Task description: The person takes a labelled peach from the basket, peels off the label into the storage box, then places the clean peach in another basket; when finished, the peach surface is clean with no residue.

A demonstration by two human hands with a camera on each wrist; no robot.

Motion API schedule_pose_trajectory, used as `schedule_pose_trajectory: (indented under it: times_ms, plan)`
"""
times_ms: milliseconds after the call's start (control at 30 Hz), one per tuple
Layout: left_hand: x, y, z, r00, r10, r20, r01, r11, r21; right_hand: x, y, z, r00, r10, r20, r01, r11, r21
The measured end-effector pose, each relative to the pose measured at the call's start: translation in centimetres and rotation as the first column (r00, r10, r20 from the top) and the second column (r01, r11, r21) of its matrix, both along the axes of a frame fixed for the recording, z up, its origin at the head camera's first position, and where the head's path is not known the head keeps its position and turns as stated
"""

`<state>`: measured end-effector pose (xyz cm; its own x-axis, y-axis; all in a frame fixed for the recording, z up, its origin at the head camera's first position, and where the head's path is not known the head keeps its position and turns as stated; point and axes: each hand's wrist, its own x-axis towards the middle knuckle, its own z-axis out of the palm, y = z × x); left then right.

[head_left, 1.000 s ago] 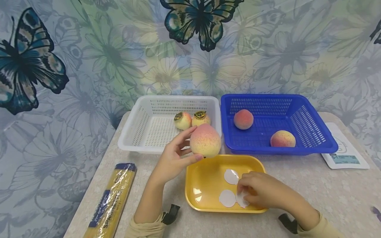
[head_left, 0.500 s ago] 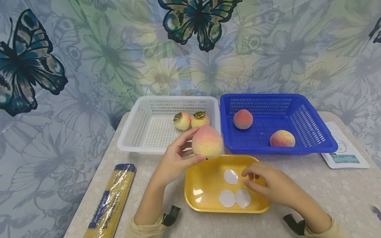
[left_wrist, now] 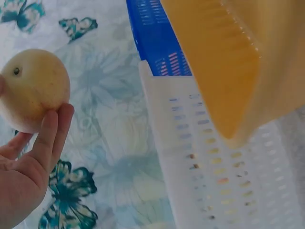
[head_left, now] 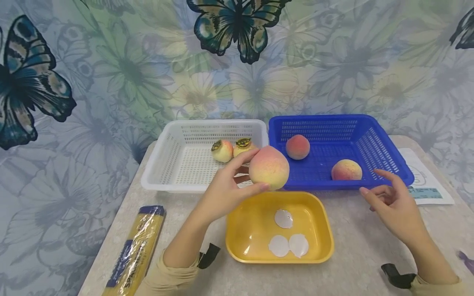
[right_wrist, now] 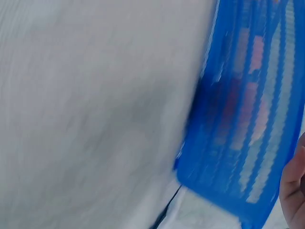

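My left hand grips a pink and yellow peach between thumb and fingers, above the back edge of the yellow tray. In the left wrist view the fingers wrap the pale peach, whose dark stem spot shows. Over the front right corner of the blue basket hovers my right hand, fingers loosely bent and holding nothing. Inside that basket lie a redder peach and a yellow-red peach. Three white round stickers lie in the tray.
The white basket at back left holds two peaches with black and gold labels. A flat white scale sits partly behind the blue basket. At left lies a spaghetti packet. A patterned cloth hangs behind.
My right hand has left the stickers in the tray and moved right and away, to the blue basket's front corner. My left hand has carried its peach slightly right and up.
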<state>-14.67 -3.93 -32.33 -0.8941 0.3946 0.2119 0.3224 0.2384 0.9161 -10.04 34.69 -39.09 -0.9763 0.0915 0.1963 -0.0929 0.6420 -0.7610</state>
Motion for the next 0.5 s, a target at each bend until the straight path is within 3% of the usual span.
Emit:
schedule_pose_trajectory:
  times_ms: [233, 333, 500]
  plan:
    - [-2.6, 3.5, 0.7, 0.998, -0.068, -0.003, 0.067, 0.995, -0.07, -1.1, 3.1, -0.6, 0.985, -0.113, 0.13, 0.114, 0.993, -0.004]
    - [-3.9, 5.5, 0.4, 0.994, -0.106, 0.018, 0.107, 0.992, -0.072, -1.5, 3.6, -1.1, 0.975, -0.162, 0.154, 0.163, 0.987, 0.007]
    - [-5.9, 9.3, -0.5, 0.993, -0.12, -0.01, 0.117, 0.984, -0.132, -1.9, 4.2, -1.7, 0.962, -0.212, 0.173, 0.216, 0.976, -0.003]
